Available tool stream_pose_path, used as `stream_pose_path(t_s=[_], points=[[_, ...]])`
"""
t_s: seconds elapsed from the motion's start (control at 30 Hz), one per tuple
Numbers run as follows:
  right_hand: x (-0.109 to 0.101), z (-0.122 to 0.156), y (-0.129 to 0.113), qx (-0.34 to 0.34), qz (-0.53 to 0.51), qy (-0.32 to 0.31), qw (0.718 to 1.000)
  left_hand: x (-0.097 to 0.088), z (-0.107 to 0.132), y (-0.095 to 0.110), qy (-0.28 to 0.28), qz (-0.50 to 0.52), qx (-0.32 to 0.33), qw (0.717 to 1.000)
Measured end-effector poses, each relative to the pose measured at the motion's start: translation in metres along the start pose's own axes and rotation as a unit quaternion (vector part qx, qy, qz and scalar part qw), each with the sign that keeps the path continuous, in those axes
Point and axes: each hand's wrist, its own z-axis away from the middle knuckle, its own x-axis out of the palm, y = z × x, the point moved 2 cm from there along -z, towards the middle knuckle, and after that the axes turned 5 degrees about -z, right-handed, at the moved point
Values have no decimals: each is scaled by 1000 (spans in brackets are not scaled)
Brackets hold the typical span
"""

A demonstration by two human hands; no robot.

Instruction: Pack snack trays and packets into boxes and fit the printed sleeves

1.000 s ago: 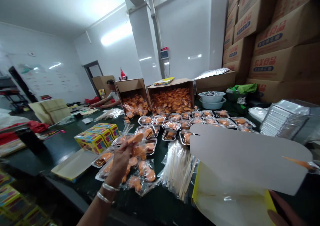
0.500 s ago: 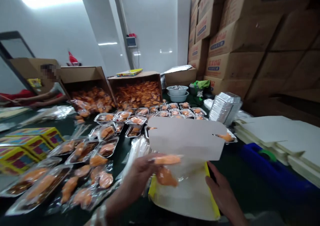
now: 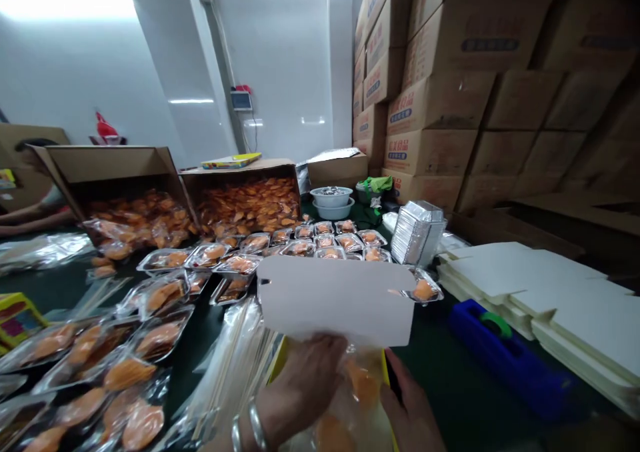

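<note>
Holding the open box (image 3: 336, 302) with my right hand (image 3: 410, 405), I have my left hand (image 3: 313, 375) in it, by the orange bags (image 3: 365, 382). I cannot tell if it grips one. The box isn't closed yet; filled trays (image 3: 240, 264) are left on the surface (image 3: 443, 379).

The carton (image 3: 277, 360) stands open at the front, its narrow sides bright yellow along the edges and its inside a pale cream. Its lid (image 3: 336, 302) rises at the far side, a broad, plain white panel with rounded upper corners and a small slit near each end, looking smooth and uncreased. Down in the open carton I see two plump orange pieces (image 3: 364, 380) under clear, shiny film. One lies toward the right wall, slanting; the other sits nearer and more to the left, partly out of sight. Whether they share one wrapper I can't tell.
</note>
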Motion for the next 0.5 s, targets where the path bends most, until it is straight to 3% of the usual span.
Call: stream_pose_path(t_s=[0.1, 0.2, 0.27, 0.33, 0.5], points=[[6, -1, 1, -33, 3, 56, 998, 5, -13, 3, -26, 179, -40, 983], [7, 0, -4, -41, 6, 67, 997, -6, -11, -4, 6, 366, -96, 926], [6, 1, -7, -33, 1, 57, 998, -19, -1, -12, -19, 444, -83, 892], [5, 2, -8, -22, -2, 50, 999, -33, 12, -20, -73, 439, -42, 895], [5, 3, -12, -28, 11, 62, 998, -53, 36, -37, -152, 279, 13, 948]])
